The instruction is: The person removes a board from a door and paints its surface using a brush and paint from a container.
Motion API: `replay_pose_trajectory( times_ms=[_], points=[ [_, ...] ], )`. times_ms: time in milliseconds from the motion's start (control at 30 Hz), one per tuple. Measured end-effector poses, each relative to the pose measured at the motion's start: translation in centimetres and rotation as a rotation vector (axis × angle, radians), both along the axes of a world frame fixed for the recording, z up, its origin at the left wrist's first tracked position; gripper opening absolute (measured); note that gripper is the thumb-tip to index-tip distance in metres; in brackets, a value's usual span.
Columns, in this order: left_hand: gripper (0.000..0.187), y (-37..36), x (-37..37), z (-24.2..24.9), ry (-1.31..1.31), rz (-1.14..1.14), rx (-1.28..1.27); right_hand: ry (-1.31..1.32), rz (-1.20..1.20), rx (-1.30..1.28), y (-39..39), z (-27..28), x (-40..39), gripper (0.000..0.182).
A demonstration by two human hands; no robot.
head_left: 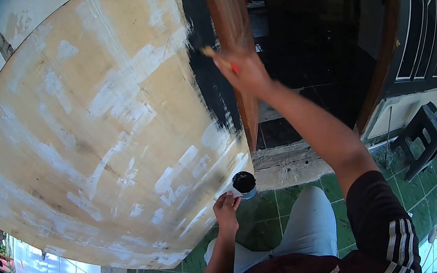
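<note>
My right hand [246, 73] is raised and closed around a paintbrush [207, 51], slightly blurred. Its tip points at a strip of black paint [199, 20] that runs down the right edge of a wooden panel [122, 60]. Pale whitish patches streak the bare part of the panel. Lower down, my left hand [226, 210] pinches a whitish flap at the side of a small paint can [248, 194]. Black paint shows inside the can, which is held in front of the panel's lower right edge, above my knees.
A brown door frame [225, 8] borders the black strip, with a dark doorway beyond. A concrete sill [291, 168] lies below it. Green floor tiles [254, 221] surround my legs. On the right are a dark plastic stool [421, 137] and a window with white-lined bars [420, 33].
</note>
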State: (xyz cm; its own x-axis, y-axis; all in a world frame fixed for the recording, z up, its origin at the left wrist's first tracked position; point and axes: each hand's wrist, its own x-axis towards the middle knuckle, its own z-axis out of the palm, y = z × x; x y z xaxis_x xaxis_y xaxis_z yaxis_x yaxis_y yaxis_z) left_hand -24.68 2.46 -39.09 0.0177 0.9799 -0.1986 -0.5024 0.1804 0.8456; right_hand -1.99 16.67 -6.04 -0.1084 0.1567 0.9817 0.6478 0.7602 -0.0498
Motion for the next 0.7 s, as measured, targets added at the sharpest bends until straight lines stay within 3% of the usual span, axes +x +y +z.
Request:
replay_pose_trajectory(
  times_ms=[67,167,233,267,333,400,500,600,700],
  points=[
    [0.019,0.0,-0.2,0.1,0.009,-0.011,-0.016,-0.005,0.033,-0.175,-1.1,-6.4,0.7,0.015],
    [0.018,-0.2,-0.5,0.2,0.035,-0.011,-0.044,-0.328,0.004,-0.564,-1.9,-11.4,2.7,0.015],
    [0.017,0.0,-0.6,0.3,0.046,-0.017,-0.032,-0.578,0.023,-0.855,-1.8,-11.2,3.6,0.015],
    [0.017,-0.1,-0.7,0.5,0.052,-0.011,-0.027,-0.565,0.016,-0.901,-1.2,-10.3,3.6,0.017],
    [0.017,0.1,-0.5,1.1,0.055,0.005,-0.003,-0.548,0.0,-0.981,-0.7,-3.5,2.2,0.02],
    [0.022,0.1,-0.7,1.0,0.047,0.027,0.009,-0.356,0.035,-0.72,-0.7,3.9,1.4,0.019],
    [0.023,0.2,-0.9,0.8,0.031,0.034,0.016,-0.024,-0.094,-0.368,-0.3,11.9,1.9,0.024],
    [0.023,0.2,-0.7,0.5,0.023,0.032,0.005,0.21,0.023,-0.029,0.5,14.1,3.4,0.025],
    [0.022,0.1,-0.6,0.5,0.017,0.023,-0.001,0.246,-0.019,-0.206,0.4,7.5,2.9,0.026]
  ],
)
